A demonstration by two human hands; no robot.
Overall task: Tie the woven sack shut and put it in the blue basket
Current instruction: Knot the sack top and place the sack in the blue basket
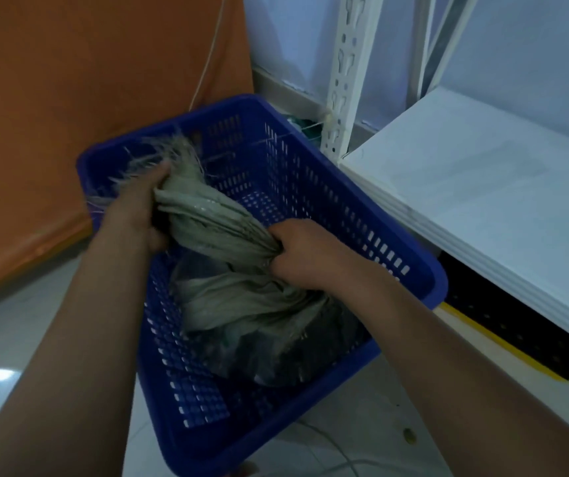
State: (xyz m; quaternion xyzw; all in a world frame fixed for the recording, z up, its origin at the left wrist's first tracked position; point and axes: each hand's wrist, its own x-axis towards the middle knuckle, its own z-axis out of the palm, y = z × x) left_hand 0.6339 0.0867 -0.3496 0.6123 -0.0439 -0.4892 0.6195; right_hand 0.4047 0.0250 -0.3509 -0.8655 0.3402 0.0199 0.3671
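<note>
The pale grey-green woven sack (228, 297) lies inside the blue slotted basket (310, 173), which stands on the floor. Its neck is twisted into a rope that runs up to the left and ends in frayed threads over the basket's far left corner. My left hand (138, 208) grips the upper end of this twisted neck near the fringe. Lower down, my right hand (303, 253) grips the neck where it gathers above the sack's bulging body. Dark contents show through clear plastic under the sack.
An orange cloth (69, 98) hangs behind the basket on the left. White shelf boards (482, 201) and a perforated white upright (345, 80) stand close on the right, with a black and yellow object (510, 335) beneath. A thin white cord (338, 452) lies on the pale floor.
</note>
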